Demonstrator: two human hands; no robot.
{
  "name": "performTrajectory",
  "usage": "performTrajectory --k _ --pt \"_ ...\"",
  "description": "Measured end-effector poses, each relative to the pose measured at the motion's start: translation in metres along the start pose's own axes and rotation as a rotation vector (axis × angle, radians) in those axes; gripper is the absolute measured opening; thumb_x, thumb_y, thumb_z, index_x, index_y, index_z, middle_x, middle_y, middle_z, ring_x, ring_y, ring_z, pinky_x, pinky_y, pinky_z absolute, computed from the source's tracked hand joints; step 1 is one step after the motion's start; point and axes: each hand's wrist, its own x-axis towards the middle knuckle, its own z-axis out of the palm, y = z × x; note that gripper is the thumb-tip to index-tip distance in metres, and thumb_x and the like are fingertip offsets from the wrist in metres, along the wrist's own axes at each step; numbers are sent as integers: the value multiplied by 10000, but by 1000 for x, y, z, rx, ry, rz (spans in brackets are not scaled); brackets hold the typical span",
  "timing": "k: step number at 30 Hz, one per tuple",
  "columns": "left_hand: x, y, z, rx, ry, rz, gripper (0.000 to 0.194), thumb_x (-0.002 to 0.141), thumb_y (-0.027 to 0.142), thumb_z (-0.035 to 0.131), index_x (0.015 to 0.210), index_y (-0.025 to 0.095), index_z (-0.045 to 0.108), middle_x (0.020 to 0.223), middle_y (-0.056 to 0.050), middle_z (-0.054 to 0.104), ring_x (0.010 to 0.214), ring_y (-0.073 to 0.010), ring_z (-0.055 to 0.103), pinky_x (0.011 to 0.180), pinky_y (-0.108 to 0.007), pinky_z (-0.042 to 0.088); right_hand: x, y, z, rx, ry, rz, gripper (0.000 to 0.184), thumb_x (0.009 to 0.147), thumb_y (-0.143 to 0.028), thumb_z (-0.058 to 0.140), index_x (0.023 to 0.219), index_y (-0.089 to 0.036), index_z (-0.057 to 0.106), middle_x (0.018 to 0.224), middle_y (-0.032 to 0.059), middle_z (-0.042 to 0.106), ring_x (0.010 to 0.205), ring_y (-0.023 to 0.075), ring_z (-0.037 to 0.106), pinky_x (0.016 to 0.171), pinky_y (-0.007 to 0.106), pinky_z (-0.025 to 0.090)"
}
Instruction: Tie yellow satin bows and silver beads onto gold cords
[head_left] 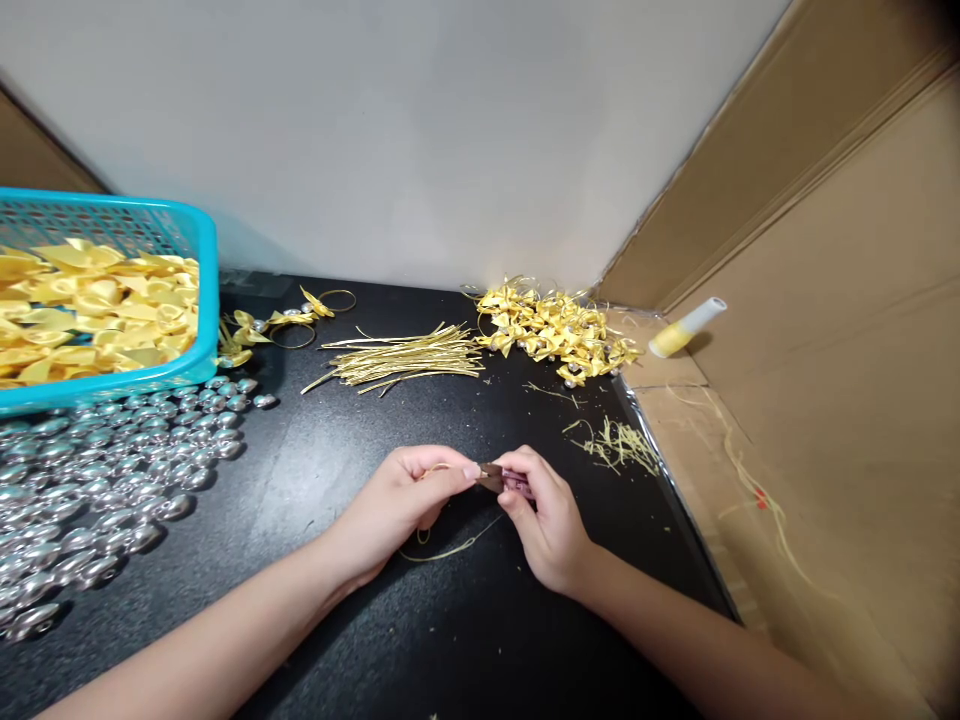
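Over the middle of the black table, my left hand (424, 485) is closed in a pinch on a thin gold cord (459, 549). One length of the cord hangs below the fingers and curves to the right near the tabletop. Facing it, my right hand (546, 518) grips a pair of small thread snips (491, 477) with purplish handles. The metal blades point left and meet the left fingertips, at the pinched cord. Whether the blades are closed on the cord cannot be made out. Any other part of the piece inside the left hand is hidden.
A blue basket (208, 300) of yellow ribbon bows stands left, behind many silver beads (97, 490). Beyond my hands lie gold twist ties (405, 358), a pile of finished-looking beaded bows (551, 325) and cord scraps (619, 445). A white-and-yellow tube (686, 328) stands by the cardboard wall (840, 300).
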Motion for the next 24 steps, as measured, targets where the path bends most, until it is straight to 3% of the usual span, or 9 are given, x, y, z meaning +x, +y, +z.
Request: performTrajectory --k 15,20,24 --pt "0 0 0 7 1 -16 290 748 451 676 699 165 666 431 100 301 425 -63 212 403 -193 156 4 0 -4 -61 74 16 116 957 -266 456 1006 -212 546 803 8 545 709 135 546 650 249 457" --pt "2 -3 0 -74 0 -27 302 725 450 706 740 152 664 436 106 292 429 -59 197 410 -192 141 19 21 -45 -320 182 136 198 936 -307 498 1084 -209 587 912 52 598 833 181 597 737 306 504" --pt "2 4 -1 -259 17 -11 327 678 447 753 729 151 624 451 125 216 437 -54 136 414 -186 124 27 48 -76 -459 172 136 224 898 -350 547 1021 -201 661 941 83 611 880 228 573 788 392 504"
